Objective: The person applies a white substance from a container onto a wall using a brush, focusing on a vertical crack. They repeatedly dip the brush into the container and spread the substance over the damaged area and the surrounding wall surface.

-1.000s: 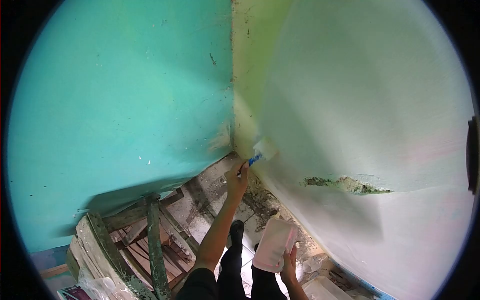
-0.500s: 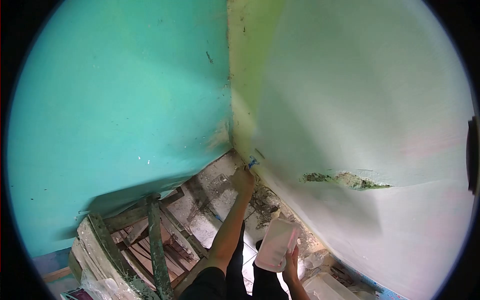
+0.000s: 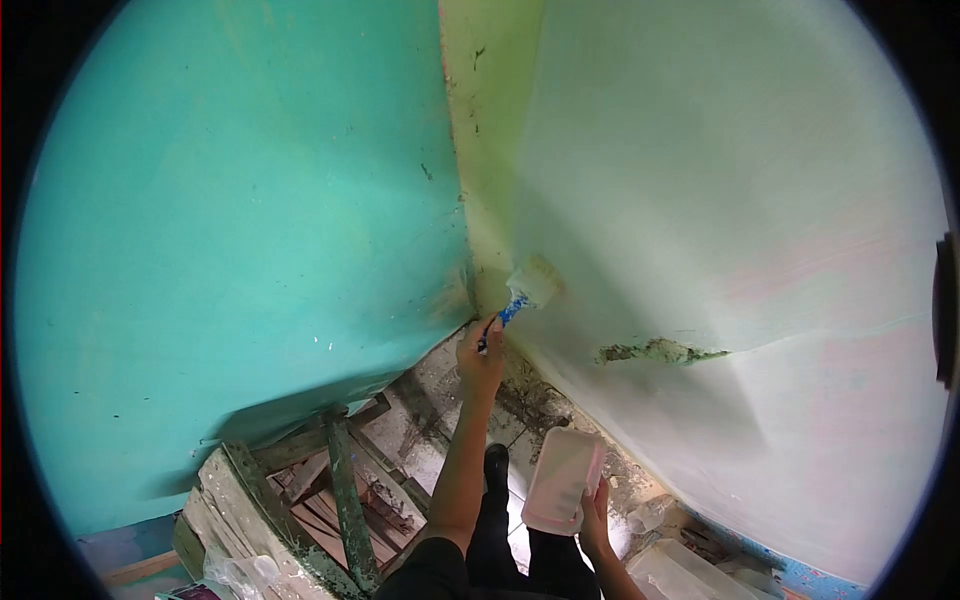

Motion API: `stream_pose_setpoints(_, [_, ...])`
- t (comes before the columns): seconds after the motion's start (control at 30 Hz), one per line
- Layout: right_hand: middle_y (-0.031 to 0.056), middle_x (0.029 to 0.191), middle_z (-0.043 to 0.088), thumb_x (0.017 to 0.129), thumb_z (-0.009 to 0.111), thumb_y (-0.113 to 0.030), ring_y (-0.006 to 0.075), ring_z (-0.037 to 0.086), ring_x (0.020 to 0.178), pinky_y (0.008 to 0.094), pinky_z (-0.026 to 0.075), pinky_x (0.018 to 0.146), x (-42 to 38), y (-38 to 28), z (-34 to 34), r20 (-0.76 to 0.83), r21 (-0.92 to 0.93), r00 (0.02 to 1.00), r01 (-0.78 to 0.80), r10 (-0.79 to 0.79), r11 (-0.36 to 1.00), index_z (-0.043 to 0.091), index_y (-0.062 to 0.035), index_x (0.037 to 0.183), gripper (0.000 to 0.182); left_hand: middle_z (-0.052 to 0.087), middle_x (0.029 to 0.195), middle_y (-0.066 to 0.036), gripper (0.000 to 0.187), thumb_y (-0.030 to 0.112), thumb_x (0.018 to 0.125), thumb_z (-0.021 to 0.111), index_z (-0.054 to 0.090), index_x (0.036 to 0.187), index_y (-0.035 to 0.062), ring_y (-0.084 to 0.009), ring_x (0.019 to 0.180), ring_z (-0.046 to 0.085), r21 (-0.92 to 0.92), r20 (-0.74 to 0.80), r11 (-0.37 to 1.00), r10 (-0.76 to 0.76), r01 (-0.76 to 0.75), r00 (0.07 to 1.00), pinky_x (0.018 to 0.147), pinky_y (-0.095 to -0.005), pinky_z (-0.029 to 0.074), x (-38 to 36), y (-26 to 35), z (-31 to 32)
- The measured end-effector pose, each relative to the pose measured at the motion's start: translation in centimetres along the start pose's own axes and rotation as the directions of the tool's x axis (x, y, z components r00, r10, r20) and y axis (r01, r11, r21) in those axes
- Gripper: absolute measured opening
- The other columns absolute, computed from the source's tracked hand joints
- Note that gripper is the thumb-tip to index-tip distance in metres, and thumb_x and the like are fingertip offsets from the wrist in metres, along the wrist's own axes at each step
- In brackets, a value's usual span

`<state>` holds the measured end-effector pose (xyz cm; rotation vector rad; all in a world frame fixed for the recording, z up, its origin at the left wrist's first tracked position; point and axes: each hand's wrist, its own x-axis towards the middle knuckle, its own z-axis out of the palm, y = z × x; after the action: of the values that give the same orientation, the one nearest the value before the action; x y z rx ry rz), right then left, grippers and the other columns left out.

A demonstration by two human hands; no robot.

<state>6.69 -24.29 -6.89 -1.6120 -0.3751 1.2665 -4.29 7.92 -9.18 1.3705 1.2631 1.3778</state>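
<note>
My left hand [image 3: 481,364] is stretched forward, closed around the blue handle of a paintbrush [image 3: 533,284]. The brush's pale, wide bristle head lies at the pale green wall [image 3: 650,200], just right of the room corner. Lower down, my right hand [image 3: 595,512] grips a translucent plastic container [image 3: 562,480] by its right side, in front of my legs. A pinkish-white tint shows through the container, strongest along its edge.
A turquoise wall [image 3: 260,220] rises on the left. Below it stands a worn wooden frame [image 3: 345,500]. Flaked plaster [image 3: 660,352] marks the right wall. Debris and dirt [image 3: 535,400] lie on the floor along its base, with another clear plastic tub [image 3: 680,572] at the lower right.
My left hand has turned the brush upward, so its bristle head now shows against the right wall. The view has shifted slightly; the container stays in my right hand.
</note>
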Motion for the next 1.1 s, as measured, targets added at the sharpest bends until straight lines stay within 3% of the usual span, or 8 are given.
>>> stream_pose_setpoints(0.2, [0.0180,0.135,0.040,0.098,0.050,-0.039,0.0271,0.045,0.123,0.0414,0.040,0.101,-0.9,-0.2,0.4,-0.016,0.069,0.998,0.059,-0.058,0.996,0.022,-0.0077,0.146,0.064,0.070,0.088,-0.014,0.021,0.021,0.092,0.060,0.069,0.106,0.0072,-0.0301,0.075,0.067,0.372,-0.004,0.923,-0.100,0.094,0.995,0.066,-0.0395,0.051,-3.5,-18.6,0.6])
stream_pose_setpoints(0.27, [0.0186,0.137,0.039,0.098,0.050,-0.040,0.0274,0.044,0.124,0.0419,0.040,0.102,-1.5,-1.1,0.4,-0.009,0.030,1.000,0.024,-0.023,0.999,0.022,-0.0072,0.146,0.064,0.070,0.092,-0.015,0.022,0.024,0.091,0.060,0.069,0.105,0.0102,-0.0350,0.079,0.067,0.612,0.004,0.757,-0.291,0.228,0.957,0.068,-0.0442,0.052,-3.6,-19.2,0.0])
stream_pose_setpoints(0.37, [0.0178,0.137,0.039,0.099,0.048,-0.039,0.0255,0.043,0.125,0.0408,0.039,0.103,-2.6,-1.9,0.7,-0.008,0.003,0.998,0.060,-0.060,0.998,0.021,-0.0059,0.146,0.063,0.070,0.091,-0.015,0.022,0.026,0.090,0.060,0.070,0.099,0.0096,-0.0372,0.079,0.066,0.689,-0.010,0.665,-0.389,0.289,0.921,0.069,-0.0492,0.052,-1.6,-16.3,0.4])
stream_pose_setpoints(0.47, [0.0147,0.138,0.040,0.100,0.048,-0.035,0.0226,0.041,0.126,0.0379,0.035,0.105,-4.2,-3.7,1.4,0.012,0.030,0.997,0.074,-0.075,0.997,0.022,-0.0056,0.146,0.060,0.069,0.089,-0.016,0.021,0.025,0.089,0.060,0.070,0.094,0.0077,-0.0364,0.078,0.067,0.764,-0.018,0.608,-0.314,0.216,0.949,0.069,-0.0476,0.053,1.6,-8.7,1.2])
stream_pose_setpoints(0.67, [0.0184,0.133,0.043,0.098,0.052,-0.035,0.0265,0.046,0.121,0.0416,0.039,0.103,-5.5,-3.1,2.0,0.046,0.031,0.993,0.111,-0.112,0.993,0.022,-0.0061,0.146,0.063,0.069,0.085,-0.016,0.025,0.024,0.093,0.057,0.070,0.094,0.0026,-0.0343,0.073,0.066,0.582,-0.012,0.813,0.024,-0.013,1.000,0.064,-0.0430,0.050,4.4,7.5,-2.5])
stream_pose_setpoints(0.77, [0.0178,0.133,0.043,0.098,0.053,-0.035,0.0264,0.046,0.121,0.0421,0.038,0.103,-5.1,-4.1,2.7,0.091,-0.006,0.978,0.189,-0.188,0.982,0.023,-0.0064,0.146,0.064,0.068,0.082,-0.017,0.027,0.023,0.095,0.057,0.069,0.100,-0.0009,-0.0272,0.071,0.065,0.216,-0.077,0.953,0.232,-0.210,0.970,0.065,-0.0374,0.049,5.2,9.5,-3.8])
stream_pose_setpoints(0.87, [0.0176,0.133,0.043,0.097,0.054,-0.036,0.0268,0.046,0.121,0.0428,0.038,0.104,-5.7,-4.4,3.6,0.097,0.041,0.976,0.193,-0.196,0.980,0.023,-0.0068,0.146,0.065,0.067,0.081,-0.017,0.031,0.024,0.096,0.057,0.066,0.105,-0.0037,-0.0230,0.073,0.064,0.004,0.020,0.993,0.121,-0.121,0.992,0.067,-0.0340,0.048,5.7,8.0,-3.7])
stream_pose_setpoints(1.1, [0.0145,0.132,0.047,0.099,0.051,-0.034,0.0223,0.047,0.121,0.0379,0.038,0.102,-6.5,-5.8,3.6,0.078,-0.013,0.974,0.213,-0.211,0.977,0.024,-0.0065,0.146,0.060,0.068,0.090,-0.019,0.026,0.022,0.093,0.058,0.068,0.104,0.0008,-0.0324,0.081,0.067,0.262,0.032,0.965,-0.004,-0.004,0.999,0.072,-0.0397,0.051,3.3,-6.0,-1.8])
